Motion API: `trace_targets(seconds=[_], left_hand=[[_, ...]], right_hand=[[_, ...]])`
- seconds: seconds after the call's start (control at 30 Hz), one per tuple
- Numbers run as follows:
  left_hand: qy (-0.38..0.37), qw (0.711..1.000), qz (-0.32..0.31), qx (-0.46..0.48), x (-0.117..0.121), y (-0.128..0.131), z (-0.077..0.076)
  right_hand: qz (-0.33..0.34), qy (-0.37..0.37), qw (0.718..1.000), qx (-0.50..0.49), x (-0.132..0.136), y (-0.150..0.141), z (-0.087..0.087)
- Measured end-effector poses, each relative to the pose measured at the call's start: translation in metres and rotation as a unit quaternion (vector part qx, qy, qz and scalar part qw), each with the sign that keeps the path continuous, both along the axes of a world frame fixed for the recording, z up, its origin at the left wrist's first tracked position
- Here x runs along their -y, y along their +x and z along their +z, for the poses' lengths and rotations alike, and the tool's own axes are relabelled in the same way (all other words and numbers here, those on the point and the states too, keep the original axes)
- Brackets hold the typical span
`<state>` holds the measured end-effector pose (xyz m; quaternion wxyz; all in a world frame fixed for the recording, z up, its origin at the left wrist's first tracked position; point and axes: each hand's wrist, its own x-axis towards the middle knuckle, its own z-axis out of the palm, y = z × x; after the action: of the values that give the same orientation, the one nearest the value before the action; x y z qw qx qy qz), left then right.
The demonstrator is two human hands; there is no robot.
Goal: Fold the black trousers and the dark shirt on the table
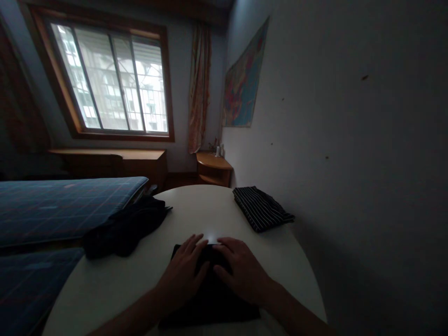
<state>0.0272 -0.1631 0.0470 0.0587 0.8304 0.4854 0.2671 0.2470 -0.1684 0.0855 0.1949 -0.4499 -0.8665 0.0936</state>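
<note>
A dark piece of cloth [213, 305], folded into a flat block, lies on the round white table [196, 210] close in front of me. On its left part rests my left hand [185, 266], fingers stretched forward and somewhat apart. My right hand [241, 268] lies on the right part of the same cloth, fingers extended and reaching its far edge. Neither hand grips the cloth. It is too dark to tell what kind of garment it is.
Folded black cloth with white stripes [261, 207] lies at the table's right edge, by the wall. A crumpled dark garment [129, 226] hangs partly over the left edge. Beyond it are blue checked mattresses [63, 205]. A wooden corner shelf [215, 161] stands at the back.
</note>
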Motion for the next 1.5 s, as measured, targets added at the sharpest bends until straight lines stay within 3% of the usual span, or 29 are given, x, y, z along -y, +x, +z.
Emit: trace_targets(seconds=[0.13, 0.23, 0.37, 0.5, 0.6, 0.83, 0.93, 1.1, 1.23, 1.37, 1.5], left_hand=[[-0.065, 0.992, 0.055, -0.088, -0.004, -0.004, -0.040], [-0.086, 0.987, 0.080, -0.111, 0.003, -0.016, -0.053], [-0.065, 0.987, 0.087, -0.120, 0.006, -0.022, -0.051], [-0.016, 0.992, 0.060, -0.109, 0.002, -0.017, -0.051], [-0.022, 0.994, 0.041, -0.098, 0.000, -0.015, -0.055], [-0.041, 0.996, 0.037, -0.074, -0.006, -0.014, -0.052], [-0.052, 0.996, 0.030, -0.058, -0.023, -0.010, -0.045], [-0.073, 0.996, 0.006, -0.054, -0.077, -0.002, -0.031], [-0.073, 0.996, 0.027, -0.036, -0.111, 0.003, -0.031], [-0.044, 0.998, 0.045, -0.002, -0.119, 0.003, -0.040], [-0.032, 0.997, 0.064, 0.030, -0.118, 0.001, -0.047]], right_hand=[[-0.033, -0.080, 0.996, 0.037, -0.004, -0.003, -0.029], [-0.069, -0.097, 0.992, 0.047, 0.001, 0.005, -0.044], [-0.113, -0.077, 0.989, 0.063, 0.005, 0.004, -0.035], [-0.040, -0.068, 0.996, 0.042, 0.005, -0.006, -0.024], [0.005, -0.103, 0.994, 0.034, 0.007, -0.010, -0.030], [-0.025, -0.102, 0.994, 0.041, 0.002, -0.008, -0.046], [-0.041, -0.087, 0.994, 0.049, -0.012, -0.008, -0.046], [-0.084, -0.059, 0.993, 0.063, -0.055, -0.010, -0.048], [-0.102, -0.038, 0.992, 0.070, -0.088, -0.009, -0.047], [-0.097, -0.034, 0.992, 0.070, -0.108, -0.002, -0.043], [-0.140, -0.002, 0.987, 0.076, -0.113, 0.003, -0.038]])
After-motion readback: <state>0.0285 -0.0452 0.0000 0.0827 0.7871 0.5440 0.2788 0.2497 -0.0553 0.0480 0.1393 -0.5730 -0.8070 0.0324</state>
